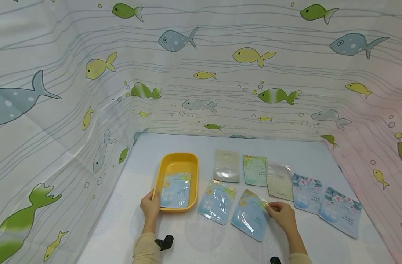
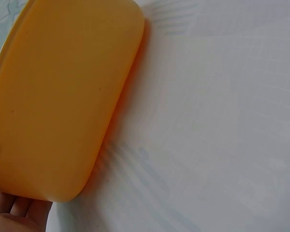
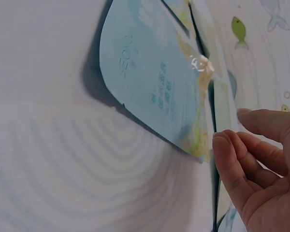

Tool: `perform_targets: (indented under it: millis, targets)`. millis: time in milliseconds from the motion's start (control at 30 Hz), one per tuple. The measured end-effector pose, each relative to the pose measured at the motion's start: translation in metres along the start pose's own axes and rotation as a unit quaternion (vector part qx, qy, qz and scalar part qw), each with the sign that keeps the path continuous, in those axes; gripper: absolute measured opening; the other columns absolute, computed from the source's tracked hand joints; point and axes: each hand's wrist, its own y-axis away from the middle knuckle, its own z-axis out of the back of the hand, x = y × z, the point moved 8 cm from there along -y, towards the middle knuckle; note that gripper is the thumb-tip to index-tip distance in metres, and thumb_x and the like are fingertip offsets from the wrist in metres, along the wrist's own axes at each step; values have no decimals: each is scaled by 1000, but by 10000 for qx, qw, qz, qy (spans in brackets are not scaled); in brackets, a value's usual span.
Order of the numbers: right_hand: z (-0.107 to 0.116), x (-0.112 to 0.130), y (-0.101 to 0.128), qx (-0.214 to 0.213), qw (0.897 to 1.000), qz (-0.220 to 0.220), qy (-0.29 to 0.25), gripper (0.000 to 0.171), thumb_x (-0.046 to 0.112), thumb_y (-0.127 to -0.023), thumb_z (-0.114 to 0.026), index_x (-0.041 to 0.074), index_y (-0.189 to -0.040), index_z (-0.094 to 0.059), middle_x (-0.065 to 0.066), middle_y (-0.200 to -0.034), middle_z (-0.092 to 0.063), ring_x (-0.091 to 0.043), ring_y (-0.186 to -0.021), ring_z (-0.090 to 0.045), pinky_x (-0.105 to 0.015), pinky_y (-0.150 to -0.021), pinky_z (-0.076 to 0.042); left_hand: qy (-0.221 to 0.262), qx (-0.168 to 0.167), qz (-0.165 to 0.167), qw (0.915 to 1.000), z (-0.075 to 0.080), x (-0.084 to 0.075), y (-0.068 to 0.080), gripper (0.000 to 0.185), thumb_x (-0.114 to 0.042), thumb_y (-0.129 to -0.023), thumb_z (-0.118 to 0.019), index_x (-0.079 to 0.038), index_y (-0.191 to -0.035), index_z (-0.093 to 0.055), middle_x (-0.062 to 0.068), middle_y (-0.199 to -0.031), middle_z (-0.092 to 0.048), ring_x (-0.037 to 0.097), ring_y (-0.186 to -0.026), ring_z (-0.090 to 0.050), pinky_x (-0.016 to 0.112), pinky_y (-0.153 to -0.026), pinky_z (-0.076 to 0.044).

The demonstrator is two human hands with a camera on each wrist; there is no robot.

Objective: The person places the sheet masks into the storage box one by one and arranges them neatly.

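Note:
My left hand [image 1: 151, 204] grips the yellow plastic tray [image 1: 195, 190] at its near left side, thumb at the rim. In the left wrist view, fingers curl against the end of the tray [image 2: 63, 96]. A blue foil packet [image 1: 175, 187] with a yellow floral top lies inside it. My right hand [image 1: 281, 215] is at the upper right edge of another blue foil packet [image 1: 252, 216]. In the right wrist view, the thumb and fingers of this hand [image 3: 266, 169] are apart, fingertips right beside the corner of the packet [image 3: 145, 82].
A matching blue packet [image 1: 217, 201] lies between tray and right hand. Behind are a beige packet [image 1: 226, 165], a green one [image 1: 255, 170] and another beige one [image 1: 280, 180]. Two flowered blue packets [image 1: 307, 193] [image 1: 340, 212] lie to the right. A fish-patterned curtain [image 1: 220, 88] surrounds the white table [image 1: 194, 242].

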Motion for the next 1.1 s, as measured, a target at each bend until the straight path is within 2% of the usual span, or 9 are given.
perform_targets:
  millis: [233, 400, 500, 667, 1100]
  targets:
    - [1, -7, 5, 6, 9984, -32, 558, 28, 12, -82, -65, -11, -98, -64, -10, -77, -67, -16, -68, -61, -22, -56, -48, -45, 68, -32, 10000, -2, 1, 0, 32, -7, -91, -55, 11, -117, -59, 30, -114, -59, 42, -111, -56, 50, -91, -47]
    - [4, -15, 9, -121, 9948, -112, 1009, 28, 13, -80, -65, -11, -95, -64, -12, -77, -66, -23, -71, -60, -33, -62, -50, -48, 112, -17, 9999, -2, 1, 0, 32, -7, -91, -55, 11, -117, -59, 30, -115, -59, 43, -111, -56, 51, -90, -47]
    - [5, -20, 11, -94, 9917, -364, 1233, 30, 15, -78, -66, -11, -94, -63, -13, -77, -64, -25, -72, -58, -41, -67, -49, -57, 83, -7, 9999, -2, 2, 0, 32, -7, -91, -55, 11, -117, -59, 30, -114, -59, 43, -110, -56, 51, -90, -47]
    - [6, -26, 15, -51, 9889, -600, 1360, 31, 17, -78, -65, -10, -93, -62, -13, -77, -62, -27, -72, -57, -45, -68, -47, -60, 14, 17, 10000, -1, 3, 0, 32, -7, -90, -56, 10, -116, -60, 30, -114, -60, 43, -111, -56, 51, -91, -47]
    - [0, -28, 15, -26, 9882, -980, 1179, 34, 20, -79, -67, -11, -94, -61, -18, -80, -66, -28, -72, -60, -41, -63, -50, 32, -103, 9, 9999, 1, 3, -1, 31, -7, -89, -57, 10, -114, -62, 29, -111, -62, 41, -108, -58, 50, -89, -48]
